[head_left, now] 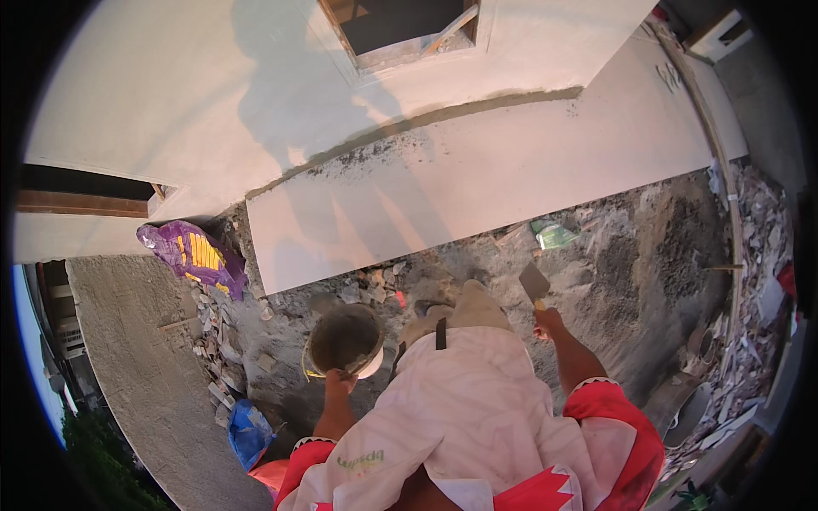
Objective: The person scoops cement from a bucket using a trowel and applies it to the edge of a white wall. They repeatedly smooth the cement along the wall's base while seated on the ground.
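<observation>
At lower centre-left, my left hand (341,381) grips a bucket (345,341) at its near rim; the bucket has a dark grey inside and a pale outside, with a yellowish handle hanging at its side. On the right, my right hand (547,320) is closed on the handle of a trowel (534,279) with a flat metal blade pointing forward. Below me is rough grey ground (613,298) with rubble. Ahead, a pale flat board (477,179) lies along the foot of a white wall (153,102), where my shadow falls. A dark grey band runs along their junction.
A purple sack (192,255) is at the left, a green wrapper (552,234) ahead right, a blue sack (250,428) lower left. Debris (758,247) lines the right beside a long narrow strip (722,170). A concrete slab (128,341) extends left. The wall has window openings (396,25).
</observation>
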A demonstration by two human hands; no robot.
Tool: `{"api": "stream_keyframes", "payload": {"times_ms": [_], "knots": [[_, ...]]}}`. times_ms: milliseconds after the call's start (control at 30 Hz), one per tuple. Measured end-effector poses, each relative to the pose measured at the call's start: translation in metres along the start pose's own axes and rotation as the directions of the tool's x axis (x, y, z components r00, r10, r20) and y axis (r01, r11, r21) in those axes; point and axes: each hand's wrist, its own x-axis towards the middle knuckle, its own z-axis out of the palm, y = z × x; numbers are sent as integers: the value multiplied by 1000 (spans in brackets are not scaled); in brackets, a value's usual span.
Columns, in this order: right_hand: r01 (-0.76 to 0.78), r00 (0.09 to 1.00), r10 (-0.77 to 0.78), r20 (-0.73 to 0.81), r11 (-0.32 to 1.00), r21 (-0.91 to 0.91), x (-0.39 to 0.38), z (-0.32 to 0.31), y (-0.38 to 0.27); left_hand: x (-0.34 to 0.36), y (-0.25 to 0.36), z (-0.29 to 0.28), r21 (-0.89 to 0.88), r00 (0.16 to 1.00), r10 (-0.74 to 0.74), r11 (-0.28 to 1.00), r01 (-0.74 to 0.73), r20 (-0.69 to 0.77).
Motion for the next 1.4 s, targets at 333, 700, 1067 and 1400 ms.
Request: {"api": "stream_keyframes", "payload": {"times_ms": [333,700,1067,1400], "knots": [[-13,994,-3,110,990,142,51,-77,16,-107,-16,22,711,735,-27,-234,-663,677],[-97,983,169,-68,801,591,37,-138,129,-175,-45,144,561,689,-67,-527,-638,722],[-111,965,220,-141,833,542,-34,-89,280,-56,-70,220,512,576,-7,467,-721,817],[-46,942,248,-226,763,645,-9,-118,342,-153,-116,252,136,446,-204,-774,-619,871]]}}
